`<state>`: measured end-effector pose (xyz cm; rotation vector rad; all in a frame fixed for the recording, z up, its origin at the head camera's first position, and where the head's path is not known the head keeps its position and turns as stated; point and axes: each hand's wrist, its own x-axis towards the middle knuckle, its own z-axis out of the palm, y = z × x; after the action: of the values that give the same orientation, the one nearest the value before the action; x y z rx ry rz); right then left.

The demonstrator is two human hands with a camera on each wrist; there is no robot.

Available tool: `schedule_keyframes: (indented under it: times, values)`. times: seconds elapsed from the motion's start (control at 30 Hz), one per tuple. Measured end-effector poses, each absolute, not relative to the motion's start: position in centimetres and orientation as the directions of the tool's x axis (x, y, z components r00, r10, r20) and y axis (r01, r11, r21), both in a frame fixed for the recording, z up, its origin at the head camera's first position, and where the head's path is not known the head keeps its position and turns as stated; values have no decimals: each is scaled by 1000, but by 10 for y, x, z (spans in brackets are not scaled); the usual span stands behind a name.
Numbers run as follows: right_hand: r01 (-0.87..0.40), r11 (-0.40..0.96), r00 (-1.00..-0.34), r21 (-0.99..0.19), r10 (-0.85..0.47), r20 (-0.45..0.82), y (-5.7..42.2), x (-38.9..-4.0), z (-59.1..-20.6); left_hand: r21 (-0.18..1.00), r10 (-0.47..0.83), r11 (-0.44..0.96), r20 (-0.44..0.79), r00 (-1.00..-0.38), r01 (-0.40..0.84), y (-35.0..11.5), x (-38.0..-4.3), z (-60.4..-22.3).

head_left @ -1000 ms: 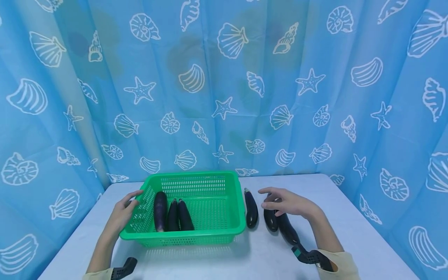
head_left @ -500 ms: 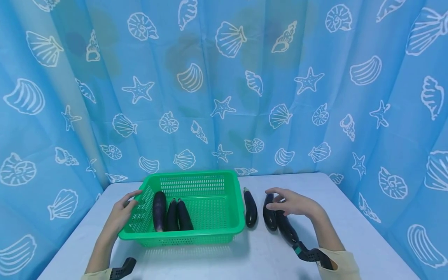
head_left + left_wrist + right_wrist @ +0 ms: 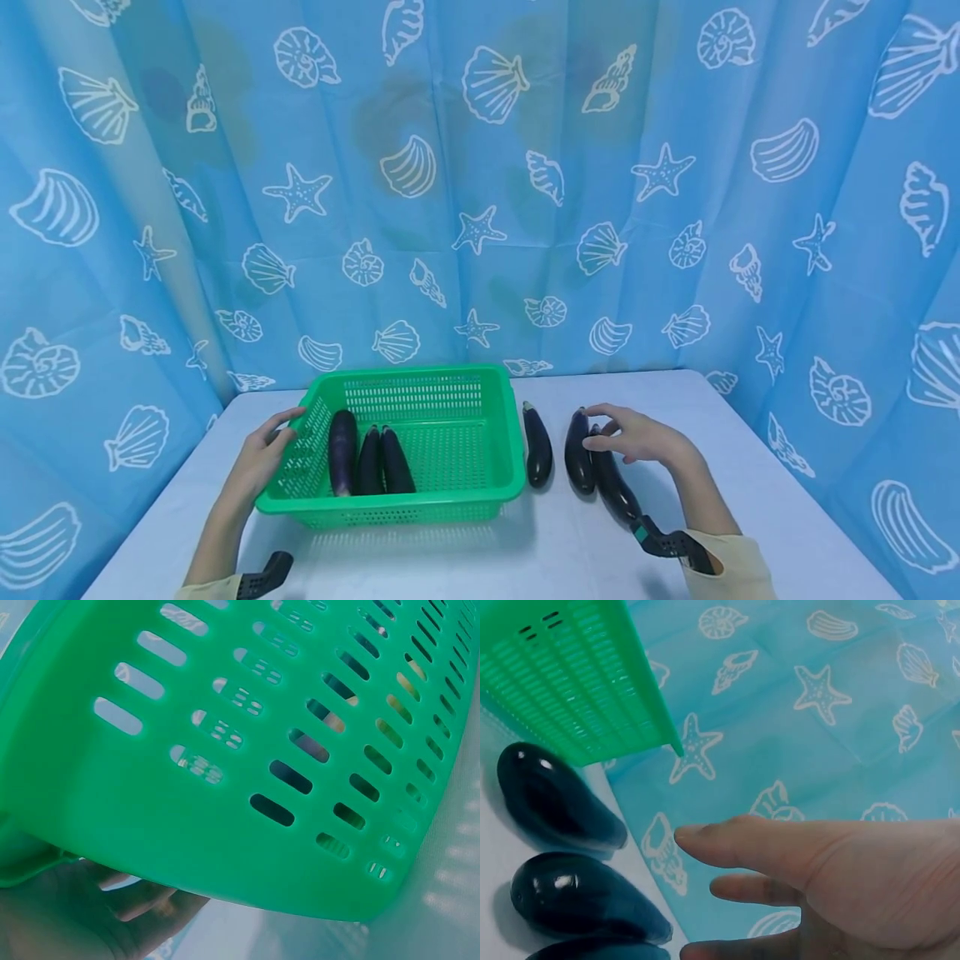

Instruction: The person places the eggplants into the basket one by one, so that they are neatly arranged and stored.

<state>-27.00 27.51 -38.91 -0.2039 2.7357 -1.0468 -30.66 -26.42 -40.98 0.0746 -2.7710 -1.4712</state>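
Observation:
A green plastic basket (image 3: pixel 390 502) stands on the table with three dark eggplants inside, one of them a thicker eggplant (image 3: pixel 342 450). My left hand (image 3: pixel 258 458) is at its left rim, fingers loosely extended against the edge; in the left wrist view the basket wall partly hides that hand (image 3: pixel 82 915). To the right of the basket lie three more: a left eggplant (image 3: pixel 537 454), a middle eggplant (image 3: pixel 578 462) and a right eggplant (image 3: pixel 618 496). Over the upper end of the right one hovers my right hand (image 3: pixel 637 435), fingers spread and holding nothing.
A white-covered table (image 3: pixel 420 567) carries everything. Behind and beside it hangs a blue curtain (image 3: pixel 480 283) printed with white shells and starfish. Black wrist mounts (image 3: pixel 262 577) sit on both forearms.
My right hand has shifted right, from over the middle eggplant to over the right one. The left hand, the basket and the eggplants have stayed in place.

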Motion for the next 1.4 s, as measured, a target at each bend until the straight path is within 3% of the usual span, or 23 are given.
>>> schedule_keyframes:
  times: [0.43, 0.87, 1.4]
  values:
    - [45, 792, -967, -608, -119, -226, 283, -274, -401, 823, -33, 568, -1, -999, -19, -262, -307, -408]
    - [131, 772, -948, -622, -87, -308, 282, -280, -409, 823, -42, 568, 4, -999, -21, -263, -306, -409]
    - [167, 777, -953, -606, -30, -301, 283, -279, -411, 816, -56, 577, -2, -998, -34, -262, -305, -408]
